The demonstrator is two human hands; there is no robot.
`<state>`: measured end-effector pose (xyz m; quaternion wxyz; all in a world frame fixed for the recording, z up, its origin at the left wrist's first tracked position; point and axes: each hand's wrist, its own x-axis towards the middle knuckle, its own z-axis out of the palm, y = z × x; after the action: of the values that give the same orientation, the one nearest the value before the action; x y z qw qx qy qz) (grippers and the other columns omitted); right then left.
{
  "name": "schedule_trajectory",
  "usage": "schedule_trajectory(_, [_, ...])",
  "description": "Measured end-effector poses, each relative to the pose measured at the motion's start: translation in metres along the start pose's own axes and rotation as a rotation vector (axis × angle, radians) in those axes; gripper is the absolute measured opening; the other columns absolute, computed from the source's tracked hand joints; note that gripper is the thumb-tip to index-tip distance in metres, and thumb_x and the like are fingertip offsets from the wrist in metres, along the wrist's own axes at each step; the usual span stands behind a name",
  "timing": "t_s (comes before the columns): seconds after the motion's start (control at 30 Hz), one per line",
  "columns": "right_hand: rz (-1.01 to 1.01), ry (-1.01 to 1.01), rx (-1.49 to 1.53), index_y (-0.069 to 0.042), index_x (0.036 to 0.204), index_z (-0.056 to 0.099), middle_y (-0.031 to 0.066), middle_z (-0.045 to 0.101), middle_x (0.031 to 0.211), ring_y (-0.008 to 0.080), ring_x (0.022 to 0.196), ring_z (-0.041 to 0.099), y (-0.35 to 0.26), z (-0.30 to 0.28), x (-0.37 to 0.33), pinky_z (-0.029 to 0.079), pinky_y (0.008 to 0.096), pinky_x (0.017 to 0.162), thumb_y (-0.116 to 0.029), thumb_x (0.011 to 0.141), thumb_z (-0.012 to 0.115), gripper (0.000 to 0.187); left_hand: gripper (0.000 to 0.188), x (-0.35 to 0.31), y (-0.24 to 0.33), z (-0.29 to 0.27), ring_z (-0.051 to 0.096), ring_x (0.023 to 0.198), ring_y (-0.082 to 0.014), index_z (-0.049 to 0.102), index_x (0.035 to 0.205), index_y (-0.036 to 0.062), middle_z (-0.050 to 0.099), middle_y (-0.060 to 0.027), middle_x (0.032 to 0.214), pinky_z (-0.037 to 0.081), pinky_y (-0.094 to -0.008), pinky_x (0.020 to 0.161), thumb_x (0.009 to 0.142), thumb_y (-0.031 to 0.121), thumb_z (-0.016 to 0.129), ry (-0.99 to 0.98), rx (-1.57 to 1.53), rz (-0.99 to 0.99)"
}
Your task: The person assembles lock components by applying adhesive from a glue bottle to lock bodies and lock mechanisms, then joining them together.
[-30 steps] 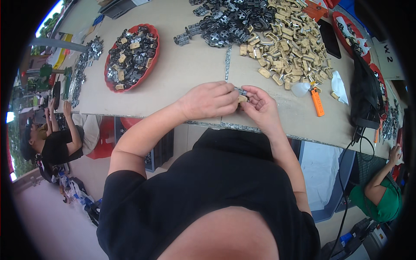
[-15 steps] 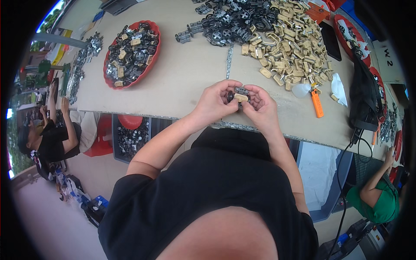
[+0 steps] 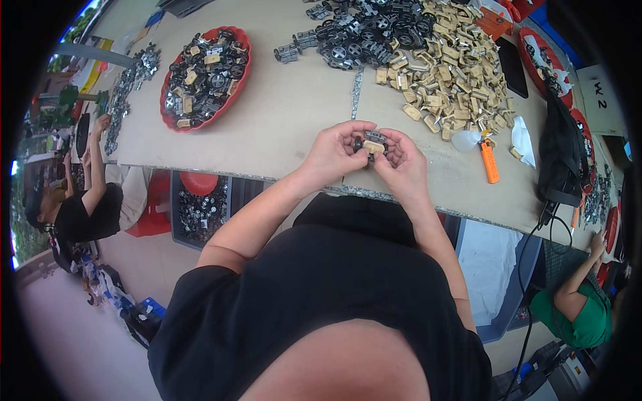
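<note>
red bowl [image 3: 246, 80] at left, piled to the rim with dark car parts and tan blocks; a careless drop or bump could spill the top layer; below the table edge there, grey bin [image 3: 175, 217] with small shiny parts; a piece rolling off the near side could end up in it and get mixed; left hand [image 3: 330, 158] curled, thumb and fingers pinching the left end of a toy car [image 3: 375, 136] by its black wheel; car sits between both hands, just in from the table edge, tan block [image 3: 372, 147] showing on its near side; can't tell if the block is seated; pushing it crooked could pop it out or scrape it; uneven thumb pressure would be the cause; dark pile [image 3: 374, 33] lies well beyond the hands; pulling from it could drag tangled wheels along; right hand [image 3: 405, 167] pinches the other end, thumb at the block, some fingertips hidden behind; if either grip slips, car likely tips; tan pile [image 3: 455, 73] is loose and steep, could slide if disturbed; orange handle [image 3: 489, 162] lies just below it, could get knocked by the right hand on a reach
</note>
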<state>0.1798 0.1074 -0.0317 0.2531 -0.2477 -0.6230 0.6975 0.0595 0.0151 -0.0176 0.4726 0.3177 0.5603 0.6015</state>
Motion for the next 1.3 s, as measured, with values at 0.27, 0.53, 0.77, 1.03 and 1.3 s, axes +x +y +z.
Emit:
schedule_trajectory(0.27, [0.007, 0.034, 0.026, 0.007, 0.102, 0.049, 0.0086, 0.058, 0.087, 0.0079, 0.073, 0.055, -0.001, 0.004, 0.001, 0.046, 0.0195, 0.065, 0.001, 0.074, 0.056, 0.030, 0.038, -0.003, -0.013, 0.001, 0.048, 0.069, -0.0018, 0.048, 0.109, -0.0031, 0.050, -0.0009, 0.081, 0.042, -0.0149, 0.059, 0.072, -0.008, 0.053, 0.044, -0.033, 0.117])
schedule_trajectory(0.53, [0.016, 0.015, 0.077, 0.006, 0.103, 0.048, 0.0081, 0.057, 0.089, 0.0077, 0.076, 0.054, 0.000, 0.004, -0.001, 0.045, 0.0202, 0.068, 0.001, 0.077, 0.054, 0.027, 0.037, -0.004, -0.010, 0.001, 0.046, 0.066, -0.0010, 0.050, 0.108, -0.0024, 0.046, 0.0008, 0.079, 0.040, -0.0147, 0.056, 0.072, -0.007, 0.053, 0.046, 0.059, 0.141])
schedule_trajectory(0.77, [0.008, 0.020, 0.072, 0.007, 0.105, 0.047, 0.0097, 0.056, 0.092, 0.0094, 0.078, 0.055, -0.003, 0.004, -0.001, 0.046, 0.0213, 0.070, 0.002, 0.076, 0.054, 0.031, 0.037, -0.004, -0.005, 0.005, 0.047, 0.067, -0.0018, 0.050, 0.109, -0.0025, 0.048, -0.0001, 0.081, 0.041, -0.0154, 0.058, 0.072, -0.008, 0.053, 0.065, -0.040, 0.108])
schedule_trajectory(1.03, [0.011, 0.000, 0.048, 0.007, 0.108, 0.045, 0.0108, 0.055, 0.096, 0.0107, 0.083, 0.054, -0.004, 0.005, -0.002, 0.046, 0.0221, 0.072, 0.004, 0.074, 0.056, 0.036, 0.039, -0.003, -0.006, -0.001, 0.054, 0.078, -0.0078, 0.046, 0.112, -0.0032, 0.051, -0.0040, 0.087, 0.047, -0.0205, 0.070, 0.074, -0.009, 0.049, 0.014, 0.008, 0.093])
schedule_trajectory(1.3, [-0.011, 0.003, 0.055, 0.007, 0.110, 0.045, 0.0124, 0.054, 0.098, 0.0111, 0.083, 0.054, -0.002, 0.005, -0.004, 0.046, 0.0222, 0.071, 0.005, 0.073, 0.056, 0.038, 0.037, -0.004, -0.005, 0.001, 0.053, 0.081, -0.0076, 0.046, 0.112, -0.0036, 0.051, -0.0037, 0.087, 0.046, -0.0203, 0.071, 0.075, -0.009, 0.049, 0.027, -0.023, 0.081])
